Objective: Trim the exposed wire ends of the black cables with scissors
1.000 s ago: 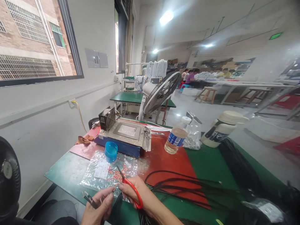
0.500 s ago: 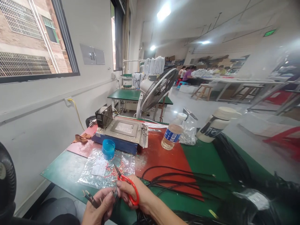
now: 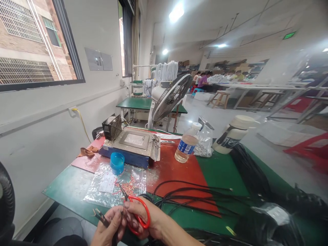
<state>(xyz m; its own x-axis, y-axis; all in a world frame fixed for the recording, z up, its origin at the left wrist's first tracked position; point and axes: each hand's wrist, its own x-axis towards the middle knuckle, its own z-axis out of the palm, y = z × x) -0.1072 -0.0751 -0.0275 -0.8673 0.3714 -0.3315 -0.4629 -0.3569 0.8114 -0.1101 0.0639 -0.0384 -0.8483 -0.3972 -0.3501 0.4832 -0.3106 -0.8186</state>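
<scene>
My left hand [image 3: 109, 227] is closed on several black cables [image 3: 101, 218], whose stripped, copper-coloured ends stick out to the left. My right hand [image 3: 143, 217] has red-handled scissors [image 3: 139, 211] hooked in it, their dark blades pointing up and away. Thumb and fingertips of both hands meet at a cable end, too small and covered to make out. Just beyond the hands, a clear plastic bag [image 3: 89, 191] lies flat with small red and orange bits [image 3: 129, 186] on it. A blue round cup [image 3: 117, 164] stands on the bag's far edge.
Behind the cup sits a blue metal heating box [image 3: 125, 158] with a small fan [image 3: 112, 127]. A drink bottle [image 3: 186, 143] and a cream flask [image 3: 232, 135] stand to the right. Loose black cables [image 3: 184, 196] spread over the red mat [image 3: 164, 171]. A pedestal fan [image 3: 170, 97] stands beyond.
The scissors have shifted slightly left and down with my right hand. Both hands stay together at the cable end. The whole view has moved a little.
</scene>
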